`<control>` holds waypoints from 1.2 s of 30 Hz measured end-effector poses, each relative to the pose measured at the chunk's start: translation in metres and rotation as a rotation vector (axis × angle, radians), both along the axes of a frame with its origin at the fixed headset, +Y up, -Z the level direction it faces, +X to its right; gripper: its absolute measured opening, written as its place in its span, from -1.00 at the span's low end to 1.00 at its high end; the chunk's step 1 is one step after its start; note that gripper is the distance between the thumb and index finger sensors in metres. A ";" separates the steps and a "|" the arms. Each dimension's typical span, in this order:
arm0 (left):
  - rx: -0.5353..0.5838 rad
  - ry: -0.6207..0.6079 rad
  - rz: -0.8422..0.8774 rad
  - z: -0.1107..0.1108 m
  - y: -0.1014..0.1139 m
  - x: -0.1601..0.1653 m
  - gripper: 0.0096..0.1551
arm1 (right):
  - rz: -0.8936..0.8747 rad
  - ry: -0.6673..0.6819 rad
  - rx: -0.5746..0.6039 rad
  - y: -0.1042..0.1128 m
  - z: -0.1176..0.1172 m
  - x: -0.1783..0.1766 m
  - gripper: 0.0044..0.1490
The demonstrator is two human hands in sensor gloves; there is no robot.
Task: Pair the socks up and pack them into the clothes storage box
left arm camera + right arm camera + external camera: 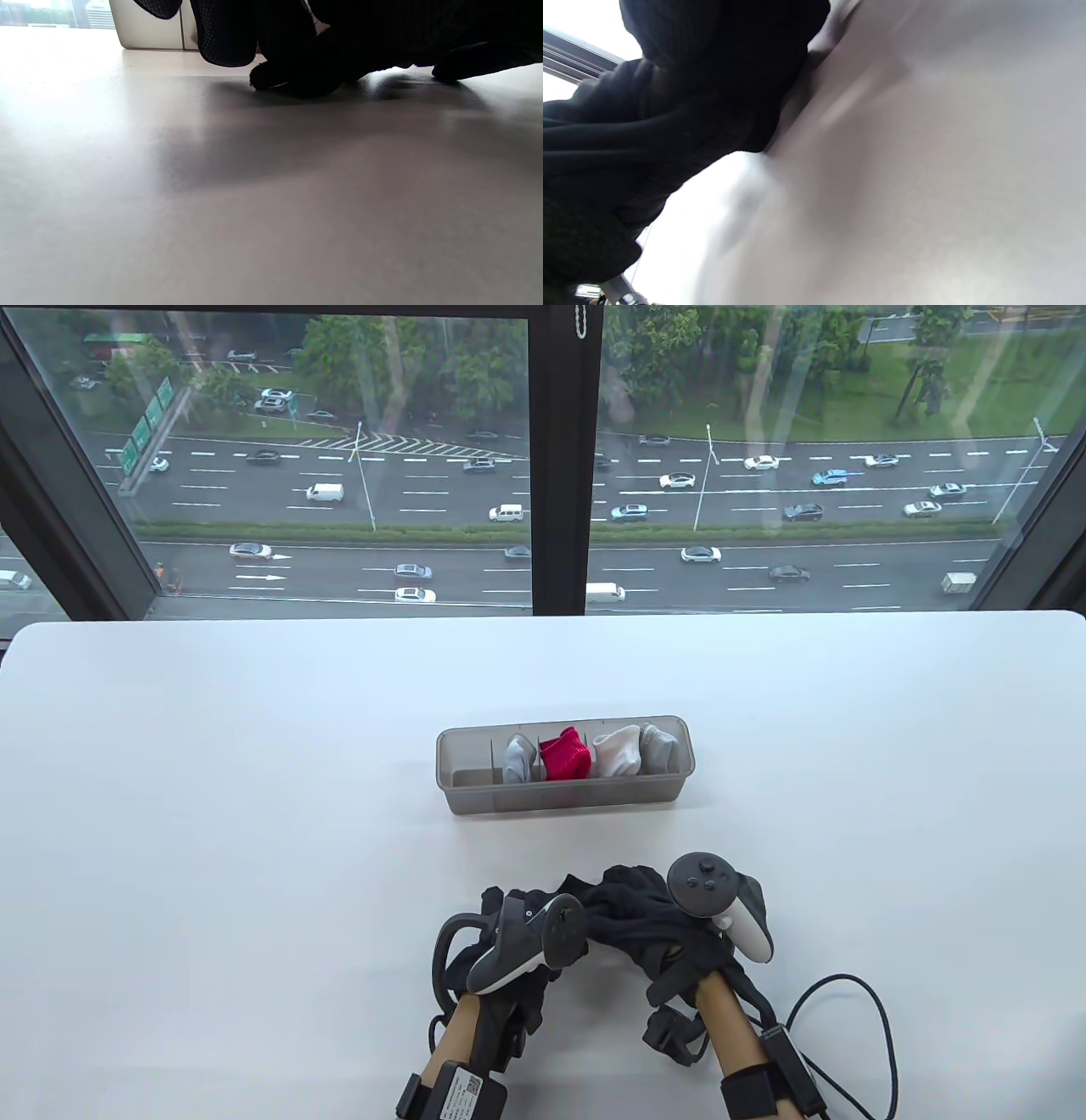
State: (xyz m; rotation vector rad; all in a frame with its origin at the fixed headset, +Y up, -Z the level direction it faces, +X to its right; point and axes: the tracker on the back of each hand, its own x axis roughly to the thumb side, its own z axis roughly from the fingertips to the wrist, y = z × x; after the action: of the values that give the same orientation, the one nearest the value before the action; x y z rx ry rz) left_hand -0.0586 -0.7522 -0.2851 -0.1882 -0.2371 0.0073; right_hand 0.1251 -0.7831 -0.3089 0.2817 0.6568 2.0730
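Fingers (225, 38) of my left hand (517, 942) hang curled toward the white counter (254, 814) in the left wrist view, dark mesh glove tips bent down close to the surface; they sit against the left end of the dark, crumpled fabric socks (628, 912), but the tracker hides the contact in the table view, so I cannot tell whether they pinch the cloth or only rest on it. I judge both hands are low and close together because the pair is being matched up on the surface before it goes in the box.

Between my hands the dark socks lie bunched on the counter, near the front edge and well apart from the box.

My right hand (713, 942) is at the right end of the bunch. In the right wrist view, folds of dark cloth fill the left side under the glove, which suggests my fingers are gathered into the fabric, though the grip itself is hidden and I cannot tell if they are clamped.

Beyond, at mid-counter, stands the translucent grey plastic storage box with dividers (475, 797). Its leftmost compartments look vacant; then come a grey sock bundle (517, 759), a red bundle (565, 755), a white bundle (617, 751) and another grey one (657, 745), each wedged upright so the dividers keep pairs separate.
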 end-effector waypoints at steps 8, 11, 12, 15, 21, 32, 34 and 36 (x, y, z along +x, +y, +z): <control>0.108 0.028 0.063 0.002 0.007 -0.003 -0.33 | -0.014 -0.061 -0.002 -0.002 0.000 0.002 -0.42; 0.116 0.012 0.015 0.003 0.007 -0.001 -0.36 | -0.045 -0.037 0.014 -0.001 0.001 0.003 -0.13; 0.120 0.016 0.011 0.003 0.007 -0.001 -0.36 | -0.049 -0.016 0.002 -0.001 0.001 0.003 -0.10; 0.062 -0.006 -0.016 0.003 0.004 0.001 -0.35 | 0.023 -0.033 0.050 0.002 0.001 0.001 -0.31; 0.066 -0.009 -0.043 0.004 0.003 0.005 -0.34 | -0.020 -0.022 0.010 0.002 0.001 0.000 -0.37; 0.134 -0.018 0.009 0.005 0.007 0.002 -0.33 | -0.028 -0.016 0.036 0.001 0.001 0.004 -0.10; 0.096 -0.025 0.002 0.005 0.006 0.002 -0.32 | 0.024 -0.006 0.051 0.003 0.001 0.002 -0.15; 0.096 -0.032 -0.001 0.005 0.005 0.003 -0.31 | 0.065 -0.014 0.090 0.005 0.000 0.000 -0.26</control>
State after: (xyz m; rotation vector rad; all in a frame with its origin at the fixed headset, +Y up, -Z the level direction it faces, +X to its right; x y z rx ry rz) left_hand -0.0560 -0.7468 -0.2799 -0.0930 -0.2684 -0.0082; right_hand 0.1250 -0.7785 -0.3084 0.3006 0.5717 2.1687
